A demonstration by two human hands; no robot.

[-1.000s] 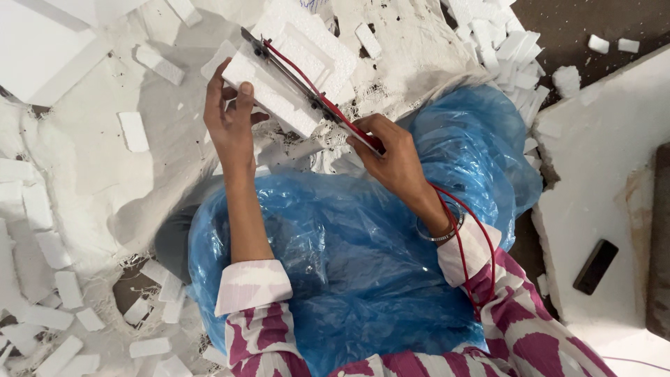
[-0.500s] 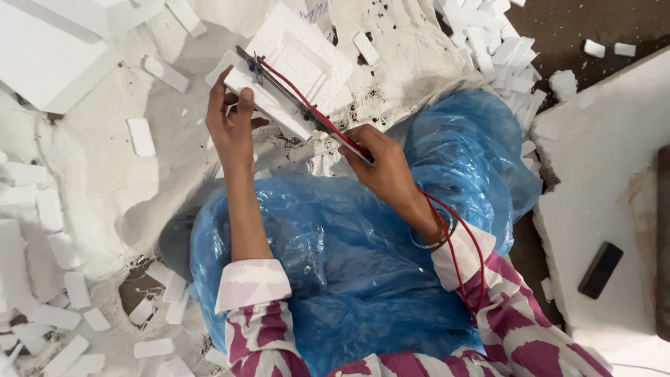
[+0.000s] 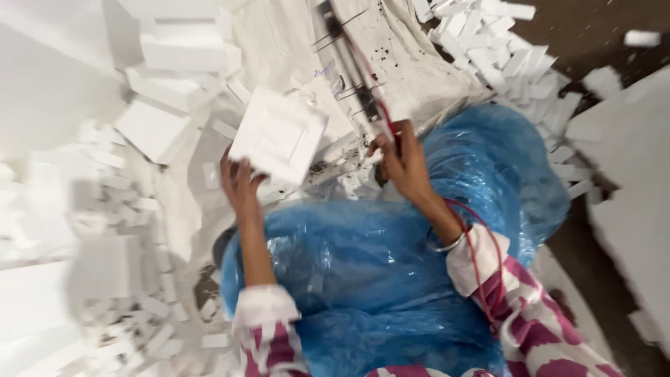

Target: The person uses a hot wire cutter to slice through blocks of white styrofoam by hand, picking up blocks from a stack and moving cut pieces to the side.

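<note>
Head view, looking down. The left hand sits at about 9 o'clock from frame centre, its fingers closed on the lower edge of a square white foam tile, which stands up and to the right of the hand, tilted, with a faint raised border on its face. The right hand lies just right of centre, at about 3 o'clock from the tile, fingers clamped around the near end of a thin cutter rod; the rod runs away toward 11 o'clock, dark at its far tip. A red cord leaves this hand, loops past a metal bangle on the wrist and drops along the pink-and-white sleeve toward 5 o'clock. Tile and rod are near each other but apart. Below both forearms a crumpled blue plastic sheet fills the lower centre. Beneath the hands lies a pale cloth speckled with dark flecks. Foam strips are heaped at 1 o'clock; larger foam blocks lie at 10 o'clock, and blurred offcuts at 8 o'clock. A white board lies at 3 o'clock on the dark floor.
</note>
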